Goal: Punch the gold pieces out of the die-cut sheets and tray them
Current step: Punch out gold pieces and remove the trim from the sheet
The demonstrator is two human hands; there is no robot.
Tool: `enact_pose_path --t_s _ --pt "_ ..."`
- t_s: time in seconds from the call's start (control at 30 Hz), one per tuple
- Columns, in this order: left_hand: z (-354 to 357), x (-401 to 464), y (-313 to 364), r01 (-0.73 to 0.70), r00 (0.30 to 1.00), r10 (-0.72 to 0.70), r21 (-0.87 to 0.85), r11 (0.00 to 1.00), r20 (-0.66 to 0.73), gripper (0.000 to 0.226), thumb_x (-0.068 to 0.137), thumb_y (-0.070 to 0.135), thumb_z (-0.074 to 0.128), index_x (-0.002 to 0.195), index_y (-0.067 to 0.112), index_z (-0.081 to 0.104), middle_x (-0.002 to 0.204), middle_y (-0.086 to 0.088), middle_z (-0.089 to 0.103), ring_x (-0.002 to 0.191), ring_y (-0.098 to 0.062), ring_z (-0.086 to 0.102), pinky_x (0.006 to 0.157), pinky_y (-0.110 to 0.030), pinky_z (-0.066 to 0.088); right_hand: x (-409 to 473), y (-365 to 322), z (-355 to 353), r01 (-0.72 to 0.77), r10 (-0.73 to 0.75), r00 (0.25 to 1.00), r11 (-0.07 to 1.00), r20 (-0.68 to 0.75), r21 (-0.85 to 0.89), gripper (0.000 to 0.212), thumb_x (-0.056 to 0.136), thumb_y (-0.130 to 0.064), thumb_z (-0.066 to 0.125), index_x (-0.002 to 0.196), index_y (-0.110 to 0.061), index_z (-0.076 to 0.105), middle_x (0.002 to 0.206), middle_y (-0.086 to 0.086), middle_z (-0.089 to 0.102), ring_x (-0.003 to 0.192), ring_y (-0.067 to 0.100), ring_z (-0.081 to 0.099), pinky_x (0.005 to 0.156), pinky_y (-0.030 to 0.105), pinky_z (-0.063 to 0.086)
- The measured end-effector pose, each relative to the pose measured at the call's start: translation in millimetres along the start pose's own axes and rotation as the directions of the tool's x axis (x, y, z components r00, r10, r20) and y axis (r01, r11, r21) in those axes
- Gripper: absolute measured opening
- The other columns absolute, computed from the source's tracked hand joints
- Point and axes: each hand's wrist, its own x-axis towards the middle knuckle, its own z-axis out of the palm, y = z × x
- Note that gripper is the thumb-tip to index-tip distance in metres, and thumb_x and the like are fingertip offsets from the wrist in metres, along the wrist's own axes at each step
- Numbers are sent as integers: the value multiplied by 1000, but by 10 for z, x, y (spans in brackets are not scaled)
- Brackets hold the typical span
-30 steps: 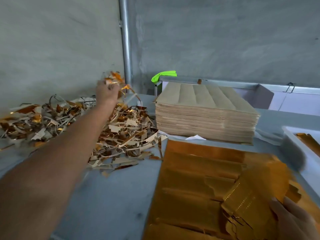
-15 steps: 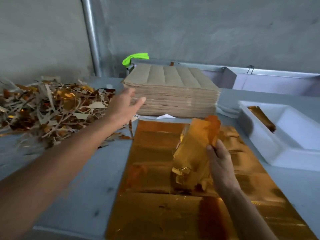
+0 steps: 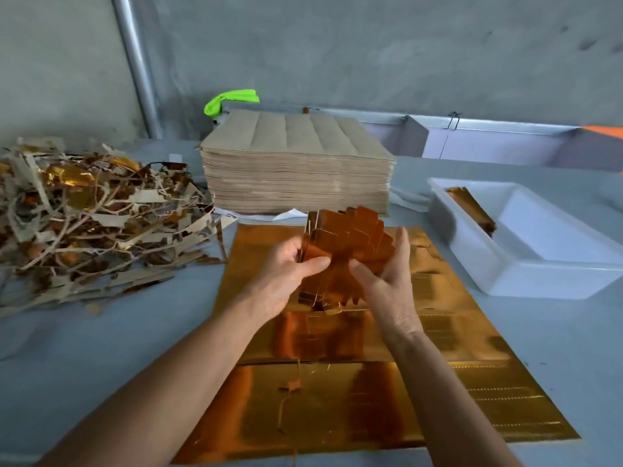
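A bundle of gold pieces (image 3: 347, 244) is held upright between both hands above the gold die-cut sheets (image 3: 472, 382) lying on the table. My left hand (image 3: 286, 274) grips the bundle's left side, thumb in front. My right hand (image 3: 387, 274) grips its right side, fingers behind, thumb in front. A white tray (image 3: 539, 264) stands to the right with a few gold pieces (image 3: 472, 210) at its far end. A thin gold scrap (image 3: 290, 389) lies on the sheets.
A tall stack of brown-backed sheets (image 3: 296, 170) stands behind the gold sheets. A heap of scrap strips (image 3: 91, 217) covers the table's left. A green cloth (image 3: 229, 99) and a metal pipe (image 3: 135, 62) are by the concrete wall.
My left hand came back from the scrap heap, where it let go of waste strips, and now grips the gold bundle together with my right hand.
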Motion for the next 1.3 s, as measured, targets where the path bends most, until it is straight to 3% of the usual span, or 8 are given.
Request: enact_pose_path --t_s 0.13,0.47,0.6,0.83,1.0,1.1,1.2,1.3 --pt "69 -44 -67 -29 999 29 -1 1000 -28 40 76 16 77 111 18 58 103 -1 72 100 -15 66 94 -41 50 9 62 107 -47 53 996 995 77 -88 31 93 -11 53 116 -32 52 108 0 65 102 17 62 83 31 54" --pt "152 -95 -144 -86 993 95 103 991 -76 20 85 25 70 99 25 56 96 1 69 85 -8 67 64 -14 50 17 132 88 -21 30 993 997 112 -77 34 94 -3 42 118 -21 57 104 3 67 101 17 63 86 32 55" --pt "69 -71 -80 -89 995 98 227 970 -27 28 79 29 75 101 25 56 98 1 68 91 -10 65 79 -27 53 -2 135 35 23 -9 987 996 161 -83 25 91 -16 45 101 -33 61 96 -12 67 98 7 62 80 21 54" --pt "37 -43 -256 46 998 -56 404 913 11 12 91 30 61 94 31 50 98 2 62 94 -12 59 78 -30 47 -7 209 -52 -140 152 981 985 121 -100 20 89 -11 57 104 -24 59 99 4 69 96 22 65 72 28 55" --pt "10 104 70 -187 981 84 741 645 174 13 95 15 54 95 29 52 87 2 59 82 -13 59 71 -27 50 264 -154 -325 84 -69 995 969 74 -233 50 83 -3 69 106 -44 53 98 -14 63 91 -4 60 63 8 50" --pt "-10 175 222 -278 960 171 815 509 221 23 93 12 56 113 23 53 88 6 58 80 -10 57 69 -26 51 343 -229 -424 73 -34 991 950 131 -305 31 82 1 67 92 -29 65 82 -14 70 79 -1 65 62 11 51" --pt "-73 147 220 -294 945 297 753 589 137 23 86 16 67 105 26 59 91 11 58 80 3 52 67 -14 40 282 -101 -493 -86 91 995 988 37 -125 13 82 2 66 87 -9 67 80 -4 72 79 10 68 66 20 54" --pt "-108 51 77 -290 949 288 698 654 125 21 83 10 69 84 29 62 89 10 63 83 -2 57 81 -26 49 166 97 -507 -202 216 976 934 16 -296 17 80 4 66 85 -12 70 83 -4 72 80 11 67 69 24 53"
